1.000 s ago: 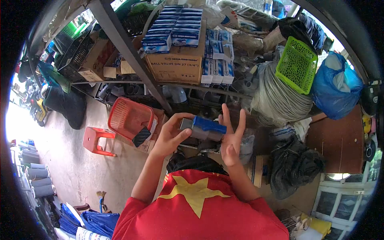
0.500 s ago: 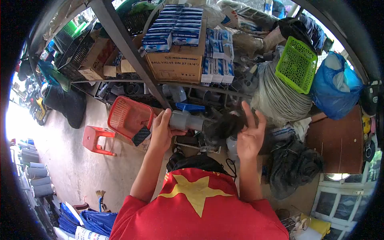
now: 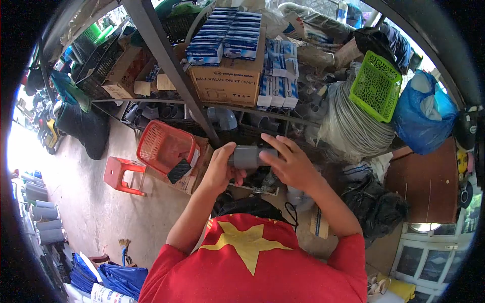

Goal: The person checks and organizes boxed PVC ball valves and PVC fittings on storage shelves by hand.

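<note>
While gripping the grey fitting with the left hand, apparently touching its other end with the open right hand.

Ends of gray fitting hidden by hands, red shirt cut off below, small print on carton illegible

And it's the fitting, grey, smooth and stubby, a thick round body lying almost level, up in the air between left hand and right hand! Left end in the left hand's grip, right end partly hidden behind the right hand's fingers.
</note>
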Available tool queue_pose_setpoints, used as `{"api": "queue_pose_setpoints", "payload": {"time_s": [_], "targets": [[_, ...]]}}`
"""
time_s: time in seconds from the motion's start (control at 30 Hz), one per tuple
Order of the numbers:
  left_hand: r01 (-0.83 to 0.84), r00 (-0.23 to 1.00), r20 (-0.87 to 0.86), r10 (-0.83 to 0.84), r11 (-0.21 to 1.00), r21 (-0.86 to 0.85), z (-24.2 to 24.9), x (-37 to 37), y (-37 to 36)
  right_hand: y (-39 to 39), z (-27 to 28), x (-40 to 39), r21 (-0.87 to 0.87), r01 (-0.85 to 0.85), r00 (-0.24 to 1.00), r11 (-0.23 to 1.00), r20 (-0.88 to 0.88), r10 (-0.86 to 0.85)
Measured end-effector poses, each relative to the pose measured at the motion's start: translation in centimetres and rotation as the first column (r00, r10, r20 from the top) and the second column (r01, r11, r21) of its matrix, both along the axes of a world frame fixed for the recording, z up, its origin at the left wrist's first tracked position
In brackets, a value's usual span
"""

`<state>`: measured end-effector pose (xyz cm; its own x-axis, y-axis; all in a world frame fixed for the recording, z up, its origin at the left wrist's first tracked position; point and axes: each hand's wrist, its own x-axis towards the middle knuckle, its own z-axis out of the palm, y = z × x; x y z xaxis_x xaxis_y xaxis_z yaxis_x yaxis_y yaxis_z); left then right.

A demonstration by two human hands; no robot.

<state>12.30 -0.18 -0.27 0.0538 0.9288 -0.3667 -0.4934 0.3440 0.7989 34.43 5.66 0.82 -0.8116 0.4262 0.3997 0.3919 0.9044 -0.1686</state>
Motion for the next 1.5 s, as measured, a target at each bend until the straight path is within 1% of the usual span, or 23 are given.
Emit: {"api": "queue_pose_setpoints", "payload": {"time_s": [0.03, 0.1, 0.2, 0.23, 0.3, 0.33, 0.4, 0.43, 0.5, 0.6, 0.73, 0.8, 0.9, 0.93, 1.0, 1.03, 1.07, 1.13, 1.2, 1.27, 1.4, 1.43, 1.5], "targets": [[0.024, 1.000, 0.001, -0.024, 1.000, 0.002, -0.3, 0.0, -0.1, 0.0, -0.2, -0.2, -0.030, 0.012, 0.998, 0.999, -0.064, -0.014], [0.005, 1.000, 0.024, -0.004, 0.999, -0.032, -0.4, 0.1, -0.4, -0.4, -0.6, -1.0, -0.094, 0.027, 0.981, 0.995, -0.191, -0.045], [0.006, 1.000, 0.028, -0.003, 0.995, -0.103, 0.3, 0.4, -0.6, -0.8, -2.9, -1.9, 0.058, 0.101, 0.953, 0.993, -0.292, -0.079], [0.008, 1.000, 0.025, -0.005, 0.991, -0.132, 0.5, 0.4, -0.7, -0.8, -3.4, -2.1, 0.016, 0.135, 0.950, 0.991, -0.285, -0.125], [0.034, 0.996, 0.089, -0.020, 0.987, -0.160, -0.1, 0.1, -0.6, -0.8, -3.8, -2.6, -0.068, 0.197, 0.941, 0.978, -0.268, -0.208], [0.049, 0.993, 0.116, -0.029, 0.984, -0.170, -0.2, -0.1, -0.5, -0.6, -3.8, -2.9, -0.054, 0.194, 0.944, 0.980, -0.261, -0.201], [0.047, 0.996, 0.082, -0.032, 0.981, -0.189, 0.2, -0.3, -0.6, -0.4, -3.7, -3.1, -0.023, 0.196, 0.949, 0.980, -0.246, -0.196], [0.048, 0.997, 0.068, -0.035, 0.979, -0.197, 0.3, -0.4, -0.5, -0.6, -3.7, -3.2, -0.176, 0.219, 0.929, 0.960, -0.263, -0.260], [0.059, 0.997, 0.068, -0.047, 0.980, -0.191, 0.1, -0.6, -0.6, -1.2, -3.5, -3.6, -0.468, 0.234, 0.883, 0.852, -0.264, -0.388], [0.037, 0.998, 0.051, -0.027, 0.974, -0.221, 0.2, -0.6, -0.8, -1.7, -2.0, -3.4, -0.557, 0.243, 0.877, 0.794, -0.223, -0.425], [-0.016, 0.998, 0.048, 0.027, 0.974, -0.225, -0.7, -0.1, -1.2, -2.0, -1.9, -3.6, -0.542, 0.265, 0.880, 0.798, -0.202, -0.430], [-0.001, 0.998, 0.057, 0.014, 0.974, -0.225, -1.0, -0.1, -1.4, -2.1, -1.4, -3.9, -0.539, 0.271, 0.881, 0.798, -0.195, -0.431], [0.007, 0.999, 0.053, 0.004, 0.978, -0.209, -1.8, -0.2, -1.6, -0.8, -2.4, -3.4, -0.613, 0.205, 0.937, 0.763, -0.103, -0.335], [0.005, 0.999, 0.049, 0.005, 0.980, -0.200, -1.8, -0.3, -1.6, -0.7, -2.5, -3.2, -0.524, 0.110, 0.940, 0.845, -0.222, -0.260], [-0.090, 0.990, 0.083, 0.114, 0.963, -0.254, -1.4, -0.4, -1.4, -0.6, -2.3, -2.9, -0.297, -0.067, 0.904, 0.953, -0.422, -0.068], [-0.135, 0.981, 0.100, 0.169, 0.949, -0.283, -1.3, -0.4, -1.3, -0.5, -1.7, -2.3, -0.337, -0.071, 0.853, 0.939, -0.508, -0.117], [-0.154, 0.971, 0.139, 0.192, 0.957, -0.248, -1.3, -0.9, -1.3, -0.4, -1.0, -1.5, -0.377, -0.078, 0.794, 0.923, -0.583, -0.171], [-0.194, 0.947, 0.221, 0.231, 0.965, -0.178, -1.5, -2.4, -1.4, 1.0, -3.3, -0.3, -0.498, -0.308, 0.515, 0.811, -0.804, -0.298], [-0.204, 0.954, 0.195, 0.227, 0.970, -0.131, -1.0, -2.7, -1.5, 0.9, -3.5, 0.9, -0.543, -0.499, 0.359, 0.675, -0.839, -0.410], [-0.177, 0.965, 0.180, 0.188, 0.981, -0.075, -0.9, -3.0, -1.6, 0.8, -3.6, 1.0, -0.520, -0.625, 0.277, 0.582, -0.845, -0.457], [-0.173, 0.936, 0.312, 0.160, 0.985, 0.015, -2.0, -2.8, -1.5, 0.3, -3.2, 0.4, -0.462, -0.717, 0.248, 0.522, -0.869, -0.429], [-0.158, 0.916, 0.378, 0.133, 0.987, 0.035, -2.4, -2.8, -1.4, 0.1, -2.6, 0.0, -0.453, -0.732, 0.241, 0.509, -0.871, -0.429], [-0.176, 0.909, 0.392, 0.144, 0.983, 0.047, -2.4, -2.3, -1.4, -0.4, -1.3, -0.2, -0.451, -0.759, 0.219, 0.469, -0.856, -0.468]]}}
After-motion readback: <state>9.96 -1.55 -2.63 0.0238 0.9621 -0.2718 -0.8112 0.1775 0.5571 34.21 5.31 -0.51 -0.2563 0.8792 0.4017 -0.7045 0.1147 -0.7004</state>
